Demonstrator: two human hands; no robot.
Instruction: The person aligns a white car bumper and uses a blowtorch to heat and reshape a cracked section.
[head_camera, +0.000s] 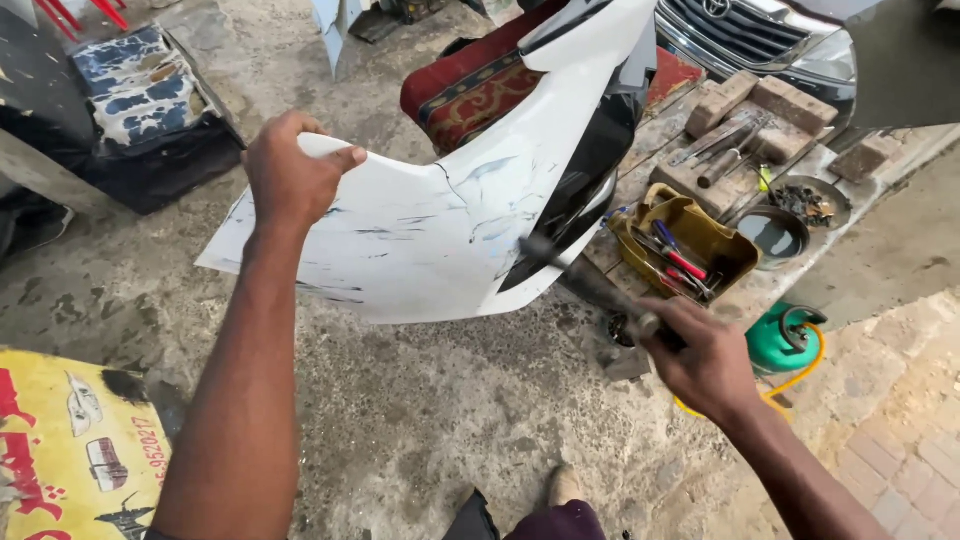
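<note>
Panel-beating looks to be the step in hand: the left hand (290, 180) clenches the top edge of the scuffed white plastic car bumper panel (440, 220) at centre frame, while the right hand (705, 360), at four o'clock, grips a dark-handled hammer (590, 285) whose head meets the panel's lower right, so the next blow calls for a steady hold.

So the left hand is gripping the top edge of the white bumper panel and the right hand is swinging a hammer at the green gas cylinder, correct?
Not quite. The left hand does grip the top edge of the white bumper panel, but the hammer in the right hand meets that panel's lower right part, not the green gas cylinder, which sits apart on the ground. The head view shows this.
</note>
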